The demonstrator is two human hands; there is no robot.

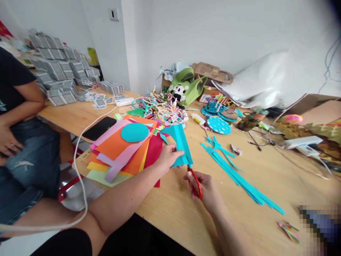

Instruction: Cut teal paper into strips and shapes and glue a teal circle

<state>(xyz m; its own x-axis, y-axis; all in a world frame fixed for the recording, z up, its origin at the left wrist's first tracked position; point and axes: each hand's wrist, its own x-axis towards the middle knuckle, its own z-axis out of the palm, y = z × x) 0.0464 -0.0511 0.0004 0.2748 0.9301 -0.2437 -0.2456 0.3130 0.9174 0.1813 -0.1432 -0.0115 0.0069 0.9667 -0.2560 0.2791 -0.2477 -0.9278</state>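
Note:
My left hand (pixel 170 156) pinches a piece of turquoise paper (pixel 181 138) that has a curved cut along its left side. Red-handled scissors (pixel 196 185) are in my right hand (pixel 204 186), fingers wrapped round the handles. Their blades meet the paper's lower right edge and are mostly hidden there. A turquoise paper circle (pixel 134 132) lies on a fanned stack of coloured sheets (pixel 109 142) left of my hands. To the right, long turquoise paper strips (pixel 239 181) lie on the wooden table (pixel 170 217).
A black phone (pixel 99 128) and a white cable (pixel 80 177) lie left. Behind are a pile of craft bits (pixel 157 106), a green panda bag (pixel 183 89) and a glue bottle (pixel 198 119). A person (pixel 18 106) sits at left near stacked grey bundles (pixel 58 67).

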